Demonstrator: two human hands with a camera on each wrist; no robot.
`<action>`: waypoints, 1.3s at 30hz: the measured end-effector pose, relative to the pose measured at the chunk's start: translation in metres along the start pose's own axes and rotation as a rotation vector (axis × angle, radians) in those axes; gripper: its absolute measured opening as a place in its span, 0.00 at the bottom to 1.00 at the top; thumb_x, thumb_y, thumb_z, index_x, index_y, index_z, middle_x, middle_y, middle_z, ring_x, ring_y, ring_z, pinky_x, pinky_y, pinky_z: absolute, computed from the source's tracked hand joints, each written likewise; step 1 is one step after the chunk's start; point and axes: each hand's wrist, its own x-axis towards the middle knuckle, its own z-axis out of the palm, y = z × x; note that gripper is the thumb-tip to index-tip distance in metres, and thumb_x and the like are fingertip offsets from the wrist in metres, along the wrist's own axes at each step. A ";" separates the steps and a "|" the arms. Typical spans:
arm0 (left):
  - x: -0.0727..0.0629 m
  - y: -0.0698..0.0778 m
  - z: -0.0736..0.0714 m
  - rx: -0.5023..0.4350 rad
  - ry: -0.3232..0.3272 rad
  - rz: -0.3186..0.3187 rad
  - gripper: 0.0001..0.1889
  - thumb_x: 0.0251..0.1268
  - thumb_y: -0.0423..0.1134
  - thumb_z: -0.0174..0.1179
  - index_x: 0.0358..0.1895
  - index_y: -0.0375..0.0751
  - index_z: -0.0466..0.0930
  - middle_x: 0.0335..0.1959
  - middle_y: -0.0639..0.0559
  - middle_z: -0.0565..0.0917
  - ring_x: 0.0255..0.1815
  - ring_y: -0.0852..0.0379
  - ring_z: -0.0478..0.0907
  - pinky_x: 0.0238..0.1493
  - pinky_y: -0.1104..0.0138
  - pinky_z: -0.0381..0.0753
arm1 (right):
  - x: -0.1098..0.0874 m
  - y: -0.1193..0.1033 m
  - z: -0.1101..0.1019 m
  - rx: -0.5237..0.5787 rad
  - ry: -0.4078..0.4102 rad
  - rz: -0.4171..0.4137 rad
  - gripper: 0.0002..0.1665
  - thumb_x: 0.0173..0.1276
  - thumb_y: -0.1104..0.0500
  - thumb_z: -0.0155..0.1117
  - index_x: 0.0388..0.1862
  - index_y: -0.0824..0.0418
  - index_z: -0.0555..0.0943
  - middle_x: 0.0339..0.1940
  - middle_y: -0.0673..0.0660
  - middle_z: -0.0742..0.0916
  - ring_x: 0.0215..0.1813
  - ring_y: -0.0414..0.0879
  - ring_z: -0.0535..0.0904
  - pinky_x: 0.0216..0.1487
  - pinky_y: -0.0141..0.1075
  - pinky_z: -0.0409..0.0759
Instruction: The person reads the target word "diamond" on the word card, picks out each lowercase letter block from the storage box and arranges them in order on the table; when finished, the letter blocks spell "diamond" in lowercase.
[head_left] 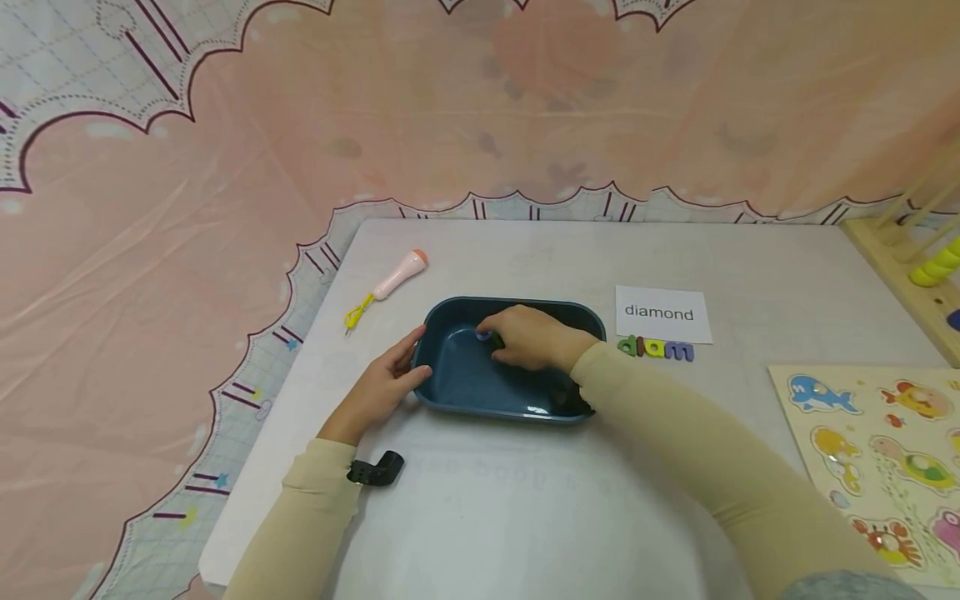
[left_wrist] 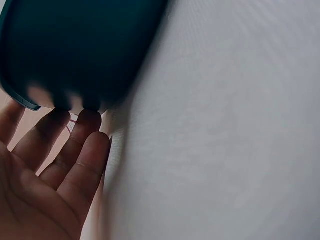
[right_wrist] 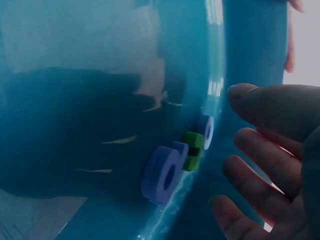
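My left hand [head_left: 384, 379] holds the left end of a dark blue plastic basin [head_left: 465, 400], thumb over the rim. In the left wrist view, its fingertips [left_wrist: 90, 120] touch the basin's outer wall. My right hand [head_left: 536, 337] reaches inside the basin, its fingers loosely bent and spread, with nothing between them in the right wrist view. Beside these fingers lie small toy letters along the inner wall: a large purple letter [right_wrist: 162, 172], a green letter [right_wrist: 192, 150] and a round purple letter [right_wrist: 208, 132].
Right of the basin lies a white card [head_left: 660, 312] reading "diamond", with toy letters [head_left: 655, 348] spelling "diam" below it. A pink-handled tool [head_left: 397, 275] lies at the back left. A sea-animal puzzle board [head_left: 862, 450] and a wooden bead frame [head_left: 892, 267] are at the right.
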 end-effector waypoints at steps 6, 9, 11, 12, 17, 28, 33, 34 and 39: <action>0.000 0.000 0.000 -0.024 -0.010 0.006 0.36 0.75 0.42 0.59 0.81 0.49 0.54 0.75 0.38 0.63 0.73 0.44 0.64 0.68 0.49 0.65 | 0.005 0.001 0.004 -0.025 -0.013 0.002 0.28 0.73 0.57 0.65 0.69 0.62 0.75 0.64 0.58 0.81 0.67 0.52 0.73 0.71 0.44 0.67; 0.000 0.000 -0.001 -0.024 -0.011 0.004 0.36 0.75 0.42 0.58 0.81 0.50 0.54 0.75 0.38 0.63 0.73 0.44 0.64 0.68 0.49 0.65 | 0.007 0.001 0.005 -0.035 -0.016 -0.002 0.28 0.72 0.56 0.65 0.69 0.62 0.75 0.64 0.59 0.81 0.66 0.53 0.74 0.70 0.44 0.68; 0.001 0.000 -0.001 -0.023 -0.012 0.002 0.36 0.75 0.42 0.58 0.81 0.50 0.54 0.75 0.38 0.63 0.73 0.44 0.64 0.68 0.49 0.65 | 0.007 0.002 0.005 -0.040 -0.017 0.000 0.28 0.72 0.56 0.65 0.69 0.62 0.75 0.63 0.59 0.81 0.66 0.53 0.73 0.69 0.45 0.68; 0.001 0.001 -0.001 -0.023 -0.013 0.001 0.36 0.75 0.42 0.58 0.81 0.50 0.54 0.75 0.38 0.63 0.74 0.44 0.63 0.69 0.49 0.65 | 0.008 0.002 0.006 -0.043 -0.018 0.004 0.28 0.72 0.57 0.65 0.69 0.62 0.75 0.63 0.59 0.81 0.66 0.53 0.73 0.69 0.45 0.69; 0.001 0.002 0.000 -0.017 -0.010 -0.007 0.36 0.75 0.41 0.58 0.81 0.50 0.54 0.75 0.39 0.62 0.74 0.45 0.63 0.69 0.50 0.64 | 0.008 0.001 0.006 -0.051 -0.029 0.021 0.28 0.72 0.57 0.65 0.69 0.62 0.75 0.63 0.59 0.81 0.67 0.55 0.72 0.69 0.46 0.68; 0.000 0.001 0.000 -0.013 -0.005 -0.016 0.35 0.75 0.41 0.58 0.81 0.51 0.54 0.76 0.39 0.61 0.74 0.44 0.62 0.69 0.49 0.64 | 0.008 0.001 0.009 -0.031 -0.038 -0.003 0.28 0.71 0.57 0.66 0.68 0.62 0.76 0.62 0.59 0.82 0.66 0.54 0.73 0.68 0.45 0.69; 0.000 0.000 0.001 -0.016 -0.005 -0.018 0.35 0.75 0.42 0.58 0.81 0.51 0.54 0.76 0.40 0.61 0.75 0.44 0.62 0.69 0.49 0.64 | 0.009 -0.001 0.009 -0.034 -0.060 0.012 0.28 0.71 0.55 0.67 0.68 0.59 0.77 0.62 0.60 0.81 0.66 0.54 0.72 0.67 0.45 0.71; 0.000 -0.001 0.001 -0.016 -0.005 -0.019 0.35 0.75 0.42 0.58 0.81 0.51 0.54 0.76 0.40 0.61 0.75 0.44 0.62 0.69 0.49 0.63 | 0.009 -0.002 0.009 -0.028 -0.065 0.013 0.28 0.71 0.55 0.67 0.68 0.59 0.77 0.62 0.60 0.81 0.66 0.54 0.72 0.66 0.45 0.71; 0.000 -0.002 0.001 -0.018 -0.001 -0.025 0.35 0.75 0.43 0.58 0.81 0.52 0.54 0.76 0.40 0.62 0.74 0.45 0.62 0.69 0.50 0.64 | 0.010 -0.005 0.010 -0.021 -0.073 -0.006 0.30 0.71 0.55 0.67 0.70 0.60 0.75 0.65 0.60 0.80 0.68 0.54 0.71 0.69 0.45 0.69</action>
